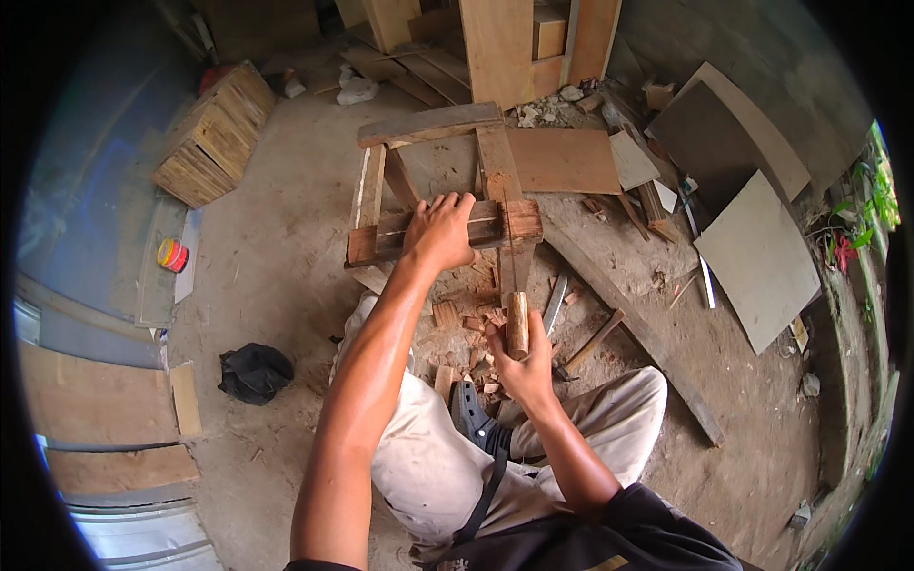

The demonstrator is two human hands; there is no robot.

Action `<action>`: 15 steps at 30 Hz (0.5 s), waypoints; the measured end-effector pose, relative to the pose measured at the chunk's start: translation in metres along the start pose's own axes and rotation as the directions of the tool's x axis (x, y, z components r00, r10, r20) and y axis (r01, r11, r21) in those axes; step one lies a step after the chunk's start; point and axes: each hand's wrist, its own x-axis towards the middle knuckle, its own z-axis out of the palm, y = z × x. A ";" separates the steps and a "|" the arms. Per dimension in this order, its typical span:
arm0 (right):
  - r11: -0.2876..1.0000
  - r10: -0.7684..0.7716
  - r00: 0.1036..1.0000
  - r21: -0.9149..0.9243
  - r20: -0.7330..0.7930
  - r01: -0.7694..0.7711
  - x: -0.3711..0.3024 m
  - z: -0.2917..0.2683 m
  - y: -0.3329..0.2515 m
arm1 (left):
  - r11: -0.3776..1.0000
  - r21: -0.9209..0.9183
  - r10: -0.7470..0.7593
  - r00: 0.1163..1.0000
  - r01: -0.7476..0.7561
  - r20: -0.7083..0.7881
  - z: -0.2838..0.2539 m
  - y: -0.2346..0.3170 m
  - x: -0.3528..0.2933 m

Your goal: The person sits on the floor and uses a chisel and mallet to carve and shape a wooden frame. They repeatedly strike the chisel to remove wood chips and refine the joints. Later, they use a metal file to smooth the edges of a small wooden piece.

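A low wooden trestle (495, 157) stands in front of me on the dirt floor. Across its near end lies a short reddish-brown wood block (522, 221). My left hand (441, 233) presses down on the block, fingers curled over its far side and thumb on the near side. In my right hand (524, 366) is a saw with a round wooden handle (517, 324). Its thin blade, seen nearly edge-on, runs away from me across the right part of the block. How deep the blade sits in the wood I cannot tell.
Wood chips (474, 324), a long blade (557, 303) and a hammer (592, 344) lie near my feet. A long plank (638, 333) slants along the right. Board sheets (762, 266) lean farther right. Leftward are a black bag (255, 373) and a wooden crate (214, 133).
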 end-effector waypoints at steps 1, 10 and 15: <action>0.999 0.011 1.000 -0.030 0.016 -0.010 0.001 0.000 0.001 | 1.000 0.005 -0.004 1.000 0.004 -0.016 0.000 0.001 0.000; 0.993 0.061 0.993 0.098 0.097 -0.070 0.007 -0.016 0.007 | 0.996 -0.087 -0.028 1.000 0.027 -0.002 -0.009 0.004 0.002; 0.990 0.115 0.987 0.072 0.110 -0.123 0.011 -0.015 0.007 | 0.999 0.015 -0.040 0.999 0.040 0.020 -0.006 0.005 0.007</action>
